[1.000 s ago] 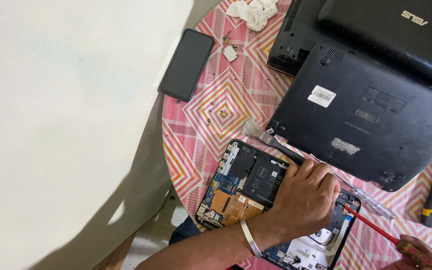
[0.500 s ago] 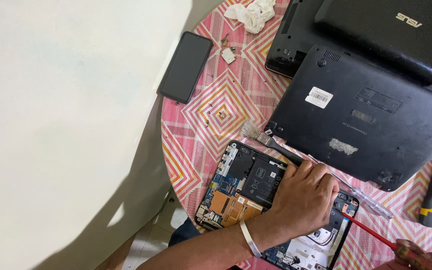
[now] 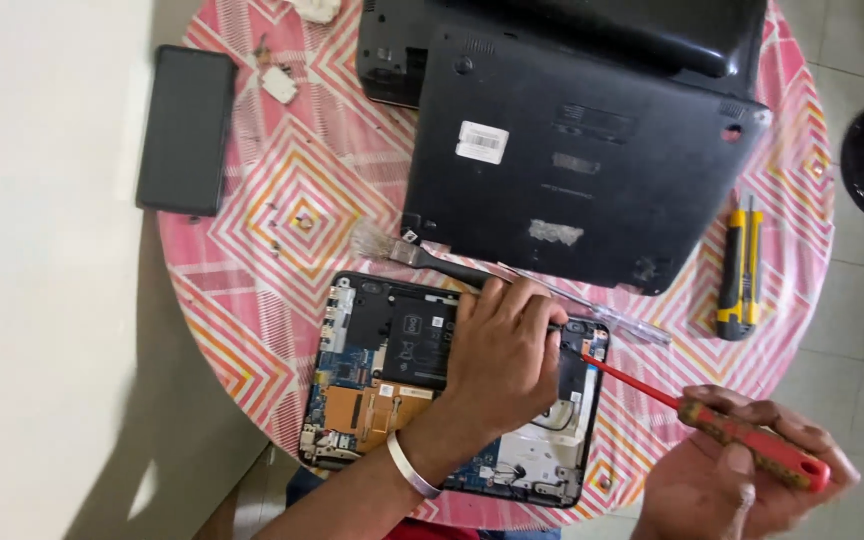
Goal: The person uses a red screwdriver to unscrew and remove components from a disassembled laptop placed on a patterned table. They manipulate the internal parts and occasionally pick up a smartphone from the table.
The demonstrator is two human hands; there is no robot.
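left fingers: curled down and pressed flat on the opened small laptop with bare blue circuit board (image 3: 392, 400); not wrapped round anything, fingertips (image 3: 512, 292) at its far edge
left hand (image 3: 502, 360): palm down, covers the middle of the board, so what's under it can't be made out
left wrist: silver metal bangle (image 3: 410, 468); forearm runs down and out of frame at the bottom edge
right fingers: closed round the red-and-yellow handle of a red-shafted screwdriver (image 3: 692, 405)
right hand (image 3: 742, 480): low right, partly cut off by the bottom edge; thumb lies along the handle
screwdriver tip: at the right far corner of the open laptop, just beside the left hand; exact contact point too small to tell
open laptop position: near edge of the round table with pink diamond-pattern cloth (image 3: 282, 210), directly below the hands
black-handled brush with pale bristles (image 3: 422, 255): lies just past the open laptop; handle end hidden behind the left fingers
clear-handled screwdriver (image 3: 602, 310): beside the brush, partly hidden likewise
black closed laptop, underside up (image 3: 592, 150): far side, overlapping another black laptop (image 3: 392, 50) cut off at the top
yellow-and-black utility knife (image 3: 740, 268): right, well apart from the hands
black smartphone (image 3: 187, 130): face down, left edge of the table
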